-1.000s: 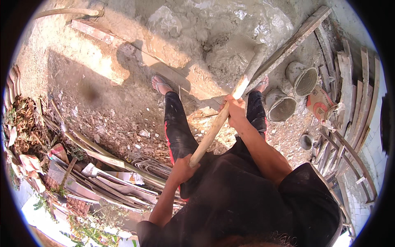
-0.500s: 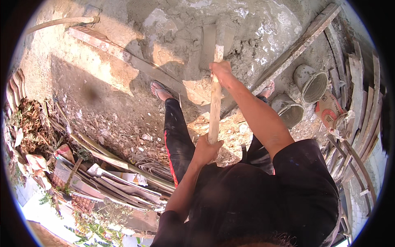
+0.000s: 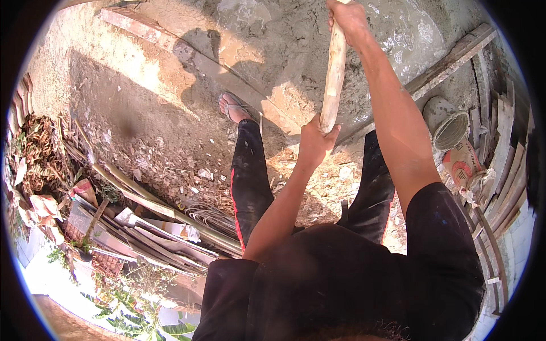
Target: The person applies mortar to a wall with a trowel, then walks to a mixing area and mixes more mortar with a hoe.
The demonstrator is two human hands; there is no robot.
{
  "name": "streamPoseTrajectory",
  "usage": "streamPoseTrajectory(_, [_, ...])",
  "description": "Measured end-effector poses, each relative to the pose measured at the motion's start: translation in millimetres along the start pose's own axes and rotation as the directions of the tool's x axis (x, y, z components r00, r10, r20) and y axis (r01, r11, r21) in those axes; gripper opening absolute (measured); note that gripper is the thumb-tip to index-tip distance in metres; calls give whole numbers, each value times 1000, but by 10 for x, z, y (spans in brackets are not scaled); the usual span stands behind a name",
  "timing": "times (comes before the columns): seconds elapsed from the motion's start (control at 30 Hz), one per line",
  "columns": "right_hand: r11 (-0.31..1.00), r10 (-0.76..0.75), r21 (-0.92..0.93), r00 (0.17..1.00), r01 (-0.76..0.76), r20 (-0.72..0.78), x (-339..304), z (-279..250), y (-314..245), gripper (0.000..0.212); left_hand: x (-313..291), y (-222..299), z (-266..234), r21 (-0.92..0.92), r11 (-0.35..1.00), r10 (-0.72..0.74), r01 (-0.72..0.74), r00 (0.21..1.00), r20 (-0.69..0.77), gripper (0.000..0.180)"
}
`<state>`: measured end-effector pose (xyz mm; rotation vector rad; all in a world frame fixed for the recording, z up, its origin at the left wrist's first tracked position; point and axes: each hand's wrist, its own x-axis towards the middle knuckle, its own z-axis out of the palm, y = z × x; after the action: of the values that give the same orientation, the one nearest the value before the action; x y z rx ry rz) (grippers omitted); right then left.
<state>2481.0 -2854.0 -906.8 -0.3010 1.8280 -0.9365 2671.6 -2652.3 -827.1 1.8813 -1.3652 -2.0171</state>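
Observation:
Both my hands grip the pale wooden handle of a hoe (image 3: 334, 74), which slants away from my body. My left hand (image 3: 316, 139) is wrapped round its near end, in front of my legs. Farther up the shaft, my right hand (image 3: 354, 24) is closed near the top edge of the view, that arm stretched out. The hoe's blade lies beyond the picture; half a second ago it showed flat in the mix. Wet grey mortar (image 3: 284, 40) spreads over the ground at the far side.
A long board (image 3: 153, 35) edges the mortar on the left, another board (image 3: 455, 59) on the right. Beyond my right arm stand a mortar-stained bucket (image 3: 449, 128), a torn paper sack (image 3: 463, 162) and stacked planks (image 3: 506, 153). Poles and scrap (image 3: 165, 233) lie at left.
Both hands have moved forward and a little right with the hoe. My right arm reaches farther out, and the hoe's blade has left the view. The nearer bucket is now behind my arm.

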Motion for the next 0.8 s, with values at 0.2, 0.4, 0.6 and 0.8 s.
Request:
streamPoseTrajectory(0.2, [882,294,-427,940,-198,172,-511,500,883,25,-1034,148,173,-371,856,-372,361,927,44,14])
streamPoseTrajectory(0.4, [761,472,-586,857,-279,205,-1087,263,1527,29,-1614,581,60,-453,697,-494,555,830,258,18])
streamPoseTrajectory(0.6, [787,614,-81,764,-611,199,-1464,-291,1293,19,-1916,931,-542,-337,744,-421,577,797,433,26])
streamPoseTrajectory(0.8, [638,643,517,764,-570,49,-2445,-231,842,10,-2091,749,-1856,339,906,-401,255,774,491,39])
